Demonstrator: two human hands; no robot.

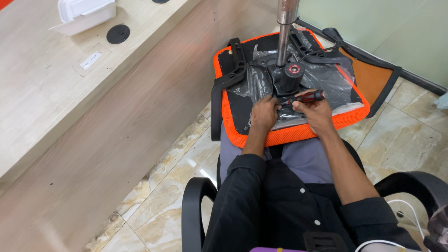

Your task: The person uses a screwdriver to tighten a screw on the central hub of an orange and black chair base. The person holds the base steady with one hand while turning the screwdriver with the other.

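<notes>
An upturned orange chair seat (284, 136) rests on my lap, its black underside covered in clear plastic wrap (326, 77). A black mechanism plate (291, 77) with a chrome gas column (285, 28) stands at its middle. My right hand (317, 111) grips a screwdriver with a black and red handle (309, 97), its tip pointing left toward the plate's near edge. My left hand (263, 112) presses on the underside just left of the tip, fingers curled at the plate.
A black armrest (229, 79) lies along the seat's left edge. A wooden desk (56, 88) with a white foam box (86, 14) stands to the left. I sit in a black armchair (193, 205) on a marble tile floor (401, 130). A white cable (410, 210) runs at lower right.
</notes>
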